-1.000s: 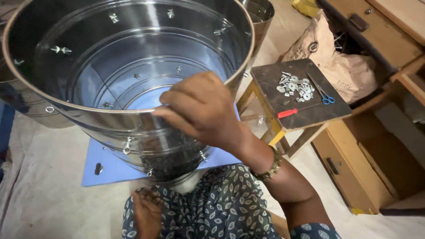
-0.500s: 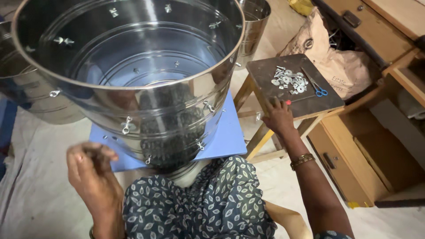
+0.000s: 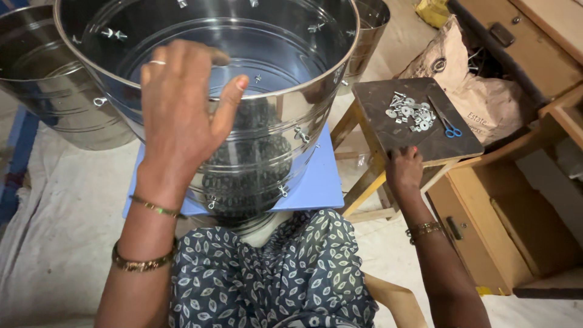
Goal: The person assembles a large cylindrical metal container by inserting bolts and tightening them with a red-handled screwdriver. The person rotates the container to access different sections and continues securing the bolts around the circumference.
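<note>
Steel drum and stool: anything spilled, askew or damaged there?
Nothing stands out. The steel drum sits upright on the blue board, with no dents visible. Washers lie heaped on the stool beside scissors, none spilled.

We see one package in the upper right of the frame: a crumpled brown paper sack (image 3: 480, 91) slumped behind the far edge of the dark stool top, against the wooden furniture at the right. Its tan paper is creased and folded, its top reaches up toward the frame's upper edge, and its lower right face carries a few lines of small dark print. At the top edge, a little left of the sack's peak, we also make out a crumpled yellow wrapper or bag (image 3: 434, 11), cut off by the frame and too small to tell more about.
</note>
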